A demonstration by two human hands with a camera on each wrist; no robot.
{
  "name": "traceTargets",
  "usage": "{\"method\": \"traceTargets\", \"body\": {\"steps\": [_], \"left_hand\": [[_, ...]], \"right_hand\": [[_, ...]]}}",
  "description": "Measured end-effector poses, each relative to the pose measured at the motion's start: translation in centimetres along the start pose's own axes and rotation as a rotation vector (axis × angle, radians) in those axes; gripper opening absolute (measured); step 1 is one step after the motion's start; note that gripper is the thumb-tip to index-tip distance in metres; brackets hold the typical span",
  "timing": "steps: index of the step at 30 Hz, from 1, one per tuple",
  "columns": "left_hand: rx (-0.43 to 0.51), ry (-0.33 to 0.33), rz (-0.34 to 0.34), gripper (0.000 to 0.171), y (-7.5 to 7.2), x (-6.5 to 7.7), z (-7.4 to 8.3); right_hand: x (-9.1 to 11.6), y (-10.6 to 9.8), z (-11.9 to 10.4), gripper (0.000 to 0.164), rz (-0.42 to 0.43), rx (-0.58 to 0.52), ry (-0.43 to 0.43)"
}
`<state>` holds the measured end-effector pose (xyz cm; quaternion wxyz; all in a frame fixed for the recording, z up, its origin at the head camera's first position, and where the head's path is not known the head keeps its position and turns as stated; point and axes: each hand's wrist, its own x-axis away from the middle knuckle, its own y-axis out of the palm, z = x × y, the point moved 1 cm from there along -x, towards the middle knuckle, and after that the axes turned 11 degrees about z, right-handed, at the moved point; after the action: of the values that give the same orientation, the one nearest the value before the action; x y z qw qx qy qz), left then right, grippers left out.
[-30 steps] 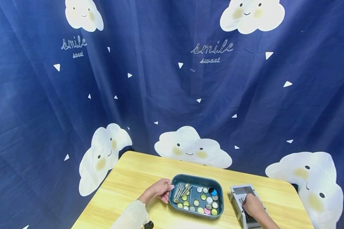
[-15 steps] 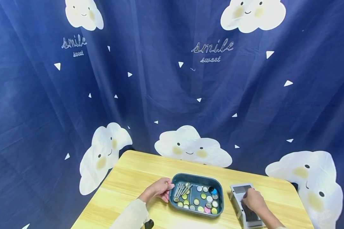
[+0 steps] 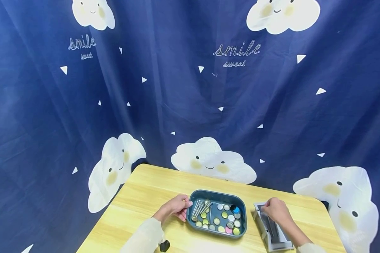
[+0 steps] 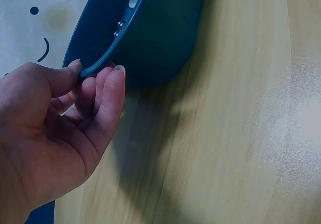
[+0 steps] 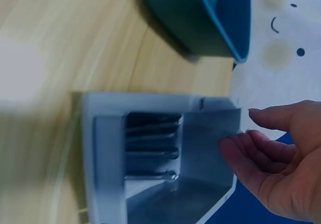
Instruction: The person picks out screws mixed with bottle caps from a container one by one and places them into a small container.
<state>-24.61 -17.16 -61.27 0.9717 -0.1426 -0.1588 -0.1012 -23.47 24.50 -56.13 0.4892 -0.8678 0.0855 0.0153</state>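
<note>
My left hand [image 3: 178, 206] pinches the left rim of a dark green tray [image 4: 165, 38], thumb inside and fingers outside. Several long metal bolts or nails [image 3: 201, 208] lie at the tray's left end, among round coloured caps [image 3: 231, 218]. To the right stands a grey box [image 5: 103, 153]. Inside it lie several long metal pins with round heads [image 5: 165, 175], roughly side by side. Over the box's far end is my right hand [image 5: 286, 163], its thumb apart from its loosely bent fingers and nothing between them. Whether its fingertips touch the box wall, I cannot tell.
Both containers stand on a light wooden table [image 3: 158, 182], with a gap between them. A blue curtain [image 3: 183, 88] printed with clouds hangs behind the table. A small black object [image 3: 164, 246] shows by the left sleeve.
My right hand has risen from the middle of the grey box to its far end, uncovering the pins inside. My left hand keeps its grip on the tray rim.
</note>
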Motion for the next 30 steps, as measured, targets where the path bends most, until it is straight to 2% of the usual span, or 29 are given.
{"method": "traceTargets", "body": {"steps": [5, 14, 21, 30], "left_hand": [[0.002, 0.0, 0.0, 0.021, 0.1, -0.1, 0.0], [0.002, -0.004, 0.006, 0.022, 0.0, -0.2, -0.3], [0.013, -0.003, -0.002, 0.022, -0.1, -0.2, -0.4], [0.009, 0.003, -0.016, 0.022, 0.0, 0.0, 0.0]], "right_hand": [[-0.4, -0.1, -1.5, 0.027, 0.002, -0.037, -0.001], [-1.2, 1.2, -4.2, 0.036, -0.032, -0.058, 0.01], [-1.4, 2.5, -7.0, 0.026, -0.043, -0.111, 0.008], [-1.7, 5.0, -9.6, 0.043, -0.071, -0.131, -0.03]]}}
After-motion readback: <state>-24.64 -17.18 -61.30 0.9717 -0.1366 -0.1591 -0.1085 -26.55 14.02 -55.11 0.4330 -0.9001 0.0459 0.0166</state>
